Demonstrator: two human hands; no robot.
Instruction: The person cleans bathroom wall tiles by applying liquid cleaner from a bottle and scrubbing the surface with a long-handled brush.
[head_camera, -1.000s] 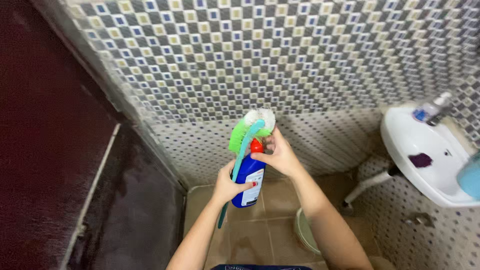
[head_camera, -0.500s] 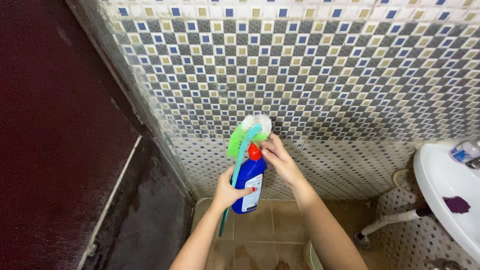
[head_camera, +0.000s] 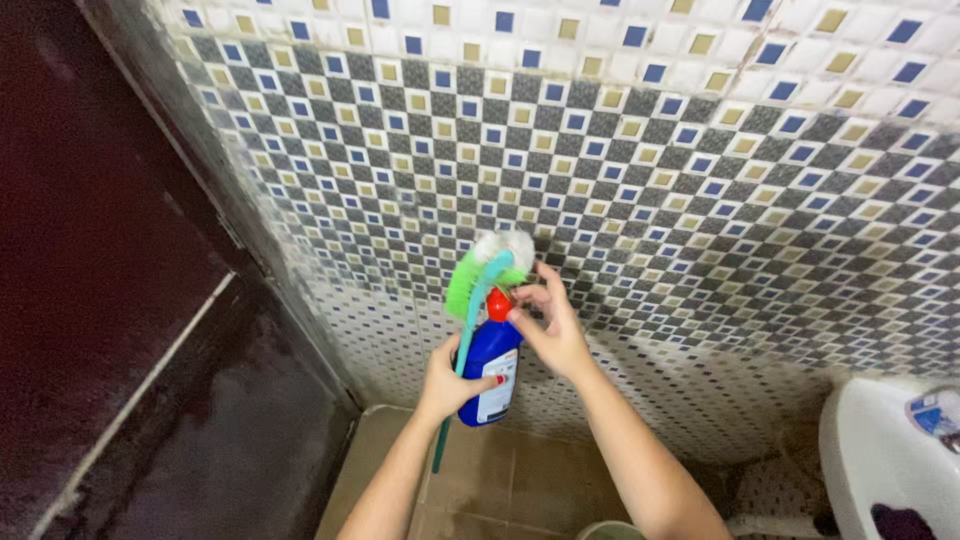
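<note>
Blue plastic fills the middle of my view: a cleaner bottle (head_camera: 489, 370) with a red cap (head_camera: 498, 303), held upright in front of a tiled wall (head_camera: 650, 200) of small blue, grey and cream squares. My left hand (head_camera: 447, 378) is clenched around the bottle's body and also pins a teal-handled brush (head_camera: 470, 320) against it, the green and white bristles sticking up just above the cap. My right hand (head_camera: 553, 325) grasps the red cap with its fingertips.

I judge the risks like this. One hand carries two things, so the brush could slide out of the squeeze and drop to the brown floor tiles (head_camera: 500, 480). If the cap comes loose while the bottle is squeezed this hard, liquid could spurt onto my fingers or towards my face. The bristles sit so close to the cap that they could catch my right fingers. A white basin (head_camera: 870, 460) shows at the lower right, well apart.
</note>
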